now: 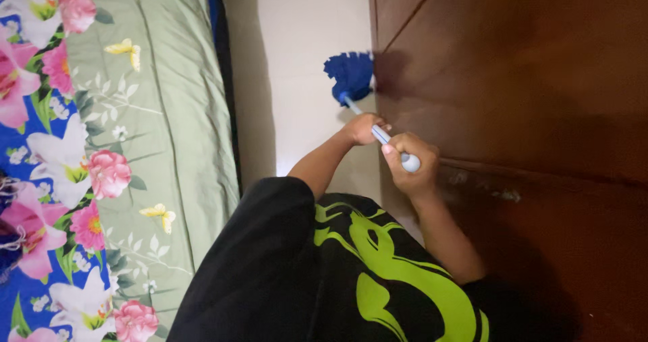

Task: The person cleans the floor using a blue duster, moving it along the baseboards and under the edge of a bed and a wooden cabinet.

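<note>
Both fists wrapped the smooth mop handle (pixel 380 135): left hand (pixel 362 128) lower, right hand (pixel 410 163) at the rounded end. Shaggy blue mop head (pixel 349 75) sat on glossy tile floor (pixel 304 79) beside the dark wooden wardrobe (pixel 526 79).

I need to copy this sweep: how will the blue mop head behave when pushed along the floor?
The mop head looks like soft fringe, so it probably flops and drags. Both hands, left hand and right hand, grip the thin handle, suggesting it is light but steadier two-handed.

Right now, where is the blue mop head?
In the head view, the blue mop head sits upper centre on the pale floor, against the brown wooden cabinet, right of the bed.
</note>
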